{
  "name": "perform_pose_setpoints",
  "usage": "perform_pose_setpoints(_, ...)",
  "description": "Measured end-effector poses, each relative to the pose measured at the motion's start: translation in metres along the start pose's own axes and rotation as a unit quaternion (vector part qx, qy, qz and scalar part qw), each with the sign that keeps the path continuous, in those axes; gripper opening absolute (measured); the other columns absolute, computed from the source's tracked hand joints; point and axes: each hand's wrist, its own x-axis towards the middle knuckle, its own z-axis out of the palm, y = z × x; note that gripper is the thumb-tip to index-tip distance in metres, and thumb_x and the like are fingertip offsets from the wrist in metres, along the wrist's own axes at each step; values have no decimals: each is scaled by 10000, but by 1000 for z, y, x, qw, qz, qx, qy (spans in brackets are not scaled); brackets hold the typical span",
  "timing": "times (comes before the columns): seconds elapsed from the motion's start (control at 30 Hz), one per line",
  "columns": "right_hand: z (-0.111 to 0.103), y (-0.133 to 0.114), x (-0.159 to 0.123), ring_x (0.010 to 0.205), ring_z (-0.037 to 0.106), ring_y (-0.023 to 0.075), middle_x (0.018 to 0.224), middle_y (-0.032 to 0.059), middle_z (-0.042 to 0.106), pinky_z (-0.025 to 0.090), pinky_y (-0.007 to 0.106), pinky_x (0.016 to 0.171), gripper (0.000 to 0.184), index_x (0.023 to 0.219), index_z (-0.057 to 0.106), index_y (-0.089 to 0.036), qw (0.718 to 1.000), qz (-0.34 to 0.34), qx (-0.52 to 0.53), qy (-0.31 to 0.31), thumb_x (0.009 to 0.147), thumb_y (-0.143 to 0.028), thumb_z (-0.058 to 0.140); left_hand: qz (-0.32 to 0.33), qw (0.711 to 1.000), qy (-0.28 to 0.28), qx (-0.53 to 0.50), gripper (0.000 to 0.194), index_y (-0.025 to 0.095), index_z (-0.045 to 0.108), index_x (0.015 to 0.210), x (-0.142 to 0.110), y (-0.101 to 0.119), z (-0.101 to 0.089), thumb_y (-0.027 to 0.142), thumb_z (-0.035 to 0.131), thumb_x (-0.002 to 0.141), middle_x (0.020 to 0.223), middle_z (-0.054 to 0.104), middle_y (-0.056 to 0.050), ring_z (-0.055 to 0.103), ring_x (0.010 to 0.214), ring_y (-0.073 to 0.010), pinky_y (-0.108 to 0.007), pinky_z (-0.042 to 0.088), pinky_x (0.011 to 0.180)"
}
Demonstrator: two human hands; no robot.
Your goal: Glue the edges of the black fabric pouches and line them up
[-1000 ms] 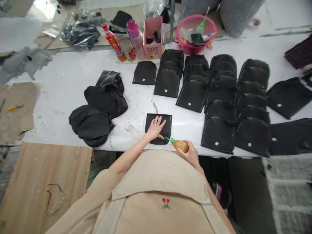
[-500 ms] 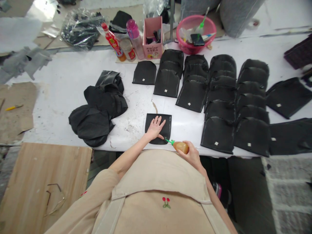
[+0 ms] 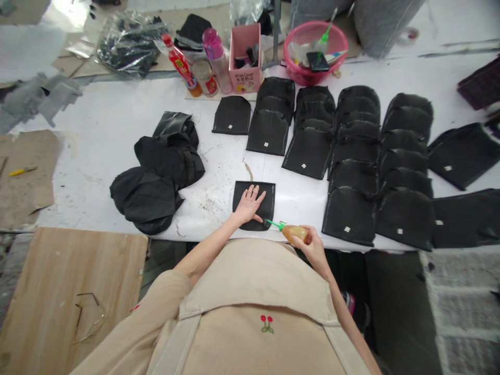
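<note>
My left hand [image 3: 250, 204] lies flat with spread fingers on a black fabric piece [image 3: 241, 188] at the table's front edge. My right hand [image 3: 313, 245] is wrapped round a squeeze bottle [image 3: 296, 233] of amber liquid, probably glue. The bottle's thin green nozzle [image 3: 275, 224] points left, its tip at the lower right edge of the black piece near my left thumb. Left of my hands sits a loose heap of black fabric pieces [image 3: 144, 200]. On the right, overlapping rows of black pieces [image 3: 349, 213] cover the table, several with small white labels.
Along the back stand a red-capped bottle [image 3: 180, 62], a jar [image 3: 205, 78], a pink-lidded bottle [image 3: 219, 62], a pink box [image 3: 245, 78] and a pink basin [image 3: 299, 75]. A yellow cutter [image 3: 21, 171] lies far left. Glasses [image 3: 91, 325] rest on a wooden board [image 3: 58, 271].
My right hand has moved slightly right with the squeeze bottle, and the nozzle tip has shifted a little right along the black piece's edge. My left hand stays in place.
</note>
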Motion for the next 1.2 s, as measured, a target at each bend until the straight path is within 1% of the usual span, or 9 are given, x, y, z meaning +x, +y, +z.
perform_pose_setpoints(0.1, 0, -4, 2, 703, 668, 229, 960, 79, 729, 518, 320, 538, 582, 1097, 559, -210, 996, 43, 77, 10, 683, -569, 756, 1, 1000, 2, 0, 1300, 137, 260, 1605, 0, 0, 1, 645, 879, 580, 1667, 139, -265, 113, 1546, -446, -554, 169, 1236)
perform_pose_setpoints(0.2, 0, -10, 4, 592, 633, 191, 928, 64, 725, 459, 284, 455, 586, 1072, 559, -214, 992, 64, 110, 21, 665, -582, 763, -1, 1000, 0, 0, 1301, 148, 249, 1610, 1, -1, 1, 651, 873, 585, 1671, 127, -257, 104, 1548, -442, -555, 166, 1236)
perform_pose_setpoints(0.37, 4, -11, 5, 571, 615, 173, 902, 51, 710, 431, 272, 441, 590, 1046, 562, -208, 986, 77, 144, 27, 634, -565, 789, 1, 1000, 2, -4, 1299, 153, 247, 1611, 1, -2, 3, 650, 872, 587, 1673, 126, -251, 96, 1551, -438, -553, 155, 1240)
perform_pose_setpoints(0.47, 7, -9, 4, 527, 581, 142, 859, 28, 697, 400, 256, 430, 537, 1025, 564, -207, 978, 86, 188, 24, 665, -545, 776, 2, 1000, 6, -6, 1297, 152, 258, 1607, 1, -2, 3, 649, 876, 581, 1670, 140, -254, 103, 1549, -440, -554, 161, 1239)
perform_pose_setpoints(0.57, 10, -7, 3, 501, 562, 119, 822, 11, 694, 372, 237, 422, 491, 1031, 564, -204, 963, 99, 251, 15, 702, -513, 758, 0, 1000, 8, -4, 1295, 155, 264, 1604, 0, -2, 2, 646, 880, 576, 1668, 150, -257, 116, 1547, -441, -557, 179, 1233)
perform_pose_setpoints(0.63, 11, -5, 4, 495, 558, 111, 805, 5, 695, 366, 227, 420, 476, 1036, 568, -204, 956, 103, 274, 13, 712, -495, 761, 0, 1000, 6, -5, 1290, 149, 267, 1603, 0, -1, -1, 639, 881, 579, 1666, 152, -260, 117, 1546, -442, -559, 181, 1232)
perform_pose_setpoints(0.83, 12, -1, 7, 477, 549, 96, 766, -20, 688, 369, 214, 413, 449, 1001, 572, -215, 950, 109, 292, 22, 700, -471, 786, 7, 1000, -19, -8, 1275, 137, 256, 1604, 0, -2, -8, 594, 888, 595, 1668, 132, -264, 112, 1547, -440, -549, 173, 1236)
perform_pose_setpoints(0.93, 13, 2, 9, 475, 549, 96, 754, -24, 685, 371, 211, 409, 437, 990, 567, -219, 949, 112, 294, 21, 704, -467, 784, 6, 1000, -22, -5, 1268, 139, 250, 1606, 0, -2, -9, 583, 888, 603, 1670, 126, -262, 107, 1547, -441, -548, 172, 1237)
perform_pose_setpoints(1.2, 15, 11, 8, 467, 554, 108, 723, -19, 688, 358, 211, 393, 460, 1002, 553, -223, 950, 119, 289, 19, 707, -495, 778, 9, 1000, -8, 3, 1296, 126, 237, 1609, -1, -2, -3, 661, 856, 605, 1667, 118, -275, 93, 1546, -452, -565, 172, 1231)
